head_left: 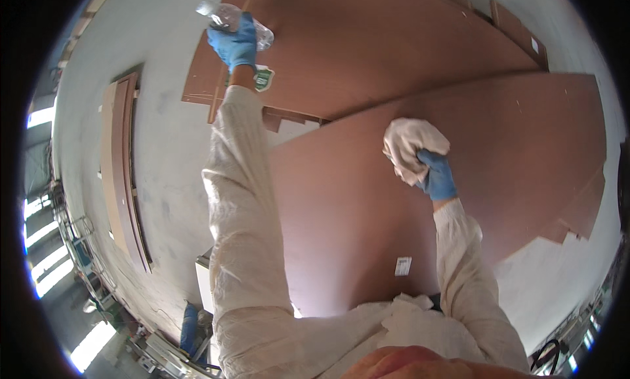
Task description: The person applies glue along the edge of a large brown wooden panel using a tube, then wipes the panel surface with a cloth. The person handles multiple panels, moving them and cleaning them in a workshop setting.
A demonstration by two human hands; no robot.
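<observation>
The near brown panel (341, 202) is the biggest piece, and its long upper edge runs against or over the far brown panel (367, 44); since the sheet broadens away from the body, even coverage would seem to call for long, overlapping passes rather than short dabs, with a gentler touch near the jagged edge at its right side. Narrow boards (121, 169) lie well apart on the floor to the left, clear of either arm's reach. The pale cloth (410, 146) is bunched over the right-hand half of the near panel, though whether its underside presses on the surface cannot be told; a flatter fold, with a clean face turned down, would probably wipe better than a loose wad. The clear bottle (226, 15) is out over the left end of the far panel, lying nearly sideways, so a firm hold and a level tilt should help avoid spills; whether it is capped or holds liquid cannot be made out. The gloved left hand (235, 45) is curled around the bottle's middle, while the gloved right hand (438, 175) pinches the cloth's near side, thumb over the folds. Smallest is the white label (403, 266) on the near panel, best skirted lightly so its edges do not lift
</observation>
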